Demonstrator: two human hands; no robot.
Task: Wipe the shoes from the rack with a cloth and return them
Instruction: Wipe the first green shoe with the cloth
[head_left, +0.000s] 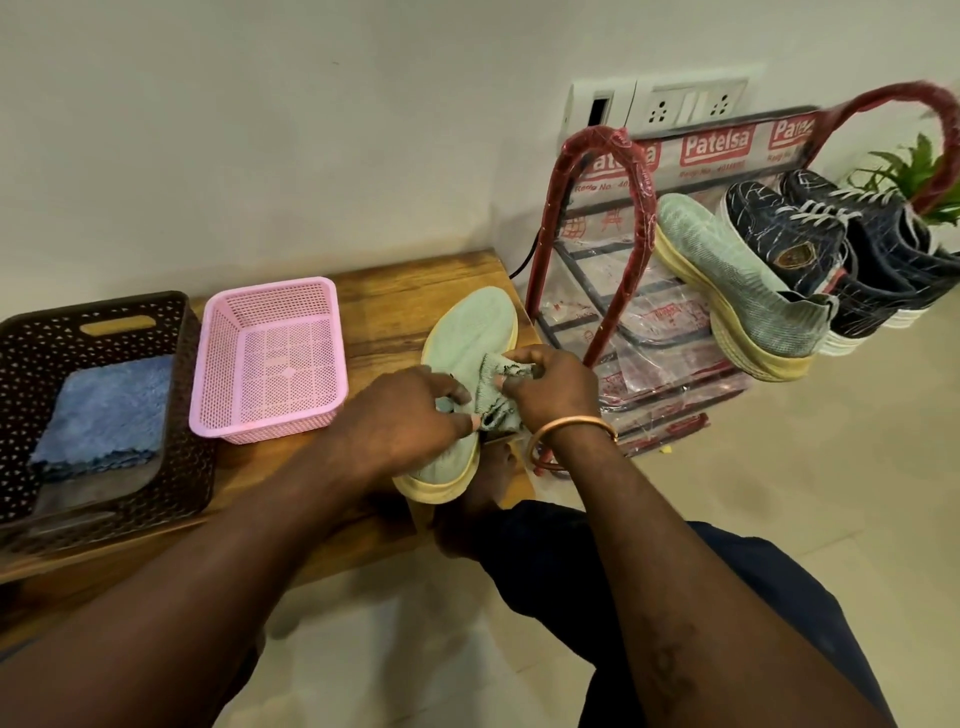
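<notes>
A mint-green shoe (470, 332) lies on the wooden bench (400, 301) beside the rack (643, 208). The left hand (405, 410) and right hand (553, 387) both pinch its knit collar. Better that one hand pins it firmly while the other fetches the blue cloth (109, 410) from the dark basket (26, 343).

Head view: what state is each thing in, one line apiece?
Green shoe: sole down on wooden table, knit collar pinched by both hands.
Left hand: pinching collar.
Right hand: pinching collar.
Second green shoe: resting tilted on shoe rack.
Dark sneakers: on rack, laced.
Pink basket: upright on table.
Dark basket: holding folded blue cloth.
</notes>
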